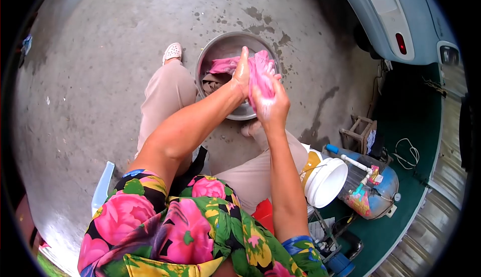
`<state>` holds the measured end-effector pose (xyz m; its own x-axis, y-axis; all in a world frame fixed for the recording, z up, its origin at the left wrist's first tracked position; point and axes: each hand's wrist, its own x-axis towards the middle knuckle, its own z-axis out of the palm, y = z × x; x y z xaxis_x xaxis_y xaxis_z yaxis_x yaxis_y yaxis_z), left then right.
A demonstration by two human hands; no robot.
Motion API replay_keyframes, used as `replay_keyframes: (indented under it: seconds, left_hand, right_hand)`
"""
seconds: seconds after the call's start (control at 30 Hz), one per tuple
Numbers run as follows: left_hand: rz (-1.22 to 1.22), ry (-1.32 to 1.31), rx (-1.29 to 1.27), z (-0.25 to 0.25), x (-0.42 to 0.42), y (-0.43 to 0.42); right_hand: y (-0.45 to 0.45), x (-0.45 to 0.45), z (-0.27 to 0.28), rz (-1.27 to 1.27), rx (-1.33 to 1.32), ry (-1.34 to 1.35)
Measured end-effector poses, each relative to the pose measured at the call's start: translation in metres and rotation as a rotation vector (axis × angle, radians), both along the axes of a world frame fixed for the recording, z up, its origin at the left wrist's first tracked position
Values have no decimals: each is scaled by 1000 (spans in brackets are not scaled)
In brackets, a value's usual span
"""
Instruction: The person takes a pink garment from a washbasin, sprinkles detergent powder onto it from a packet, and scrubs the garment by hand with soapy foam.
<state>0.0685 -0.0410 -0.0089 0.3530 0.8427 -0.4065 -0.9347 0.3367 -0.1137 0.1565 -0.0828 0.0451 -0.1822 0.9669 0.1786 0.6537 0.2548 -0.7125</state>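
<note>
A wet pink cloth (261,74) with some white suds is bunched up over a round metal basin (202,59). My right hand (272,104) grips the cloth from the right, its fingers wrapped round it. Against the cloth's left side rests my left hand (242,78), wet, with its thumb pointing up; its other fingers are hidden behind the cloth. Part of the pink cloth trails left inside the basin, above a brown cloth (212,84).
A white bucket (326,182) stands right of my leg, beside a tank with pipes (383,189). Farther off are a wooden stool (357,132) and a light blue vehicle (418,21). Wet patches mark the concrete floor (110,41).
</note>
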Motion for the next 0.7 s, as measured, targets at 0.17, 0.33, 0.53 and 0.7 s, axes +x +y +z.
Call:
replay_keyframes:
  seconds: [0.17,0.33,0.53,0.7]
  left_hand:
    - [-82,174,-93,5,10,-4]
    - [40,270,0,12,22,-10]
    - [-146,53,111,-11,7,-8]
    - [-57,313,48,5,27,-15]
  right_hand:
    - [-1,5,13,17,-35,-110]
    - [68,45,-17,-206,-38,-208]
    - [2,-5,5,128,312,-242]
    - [65,29,-11,-203,102,-271]
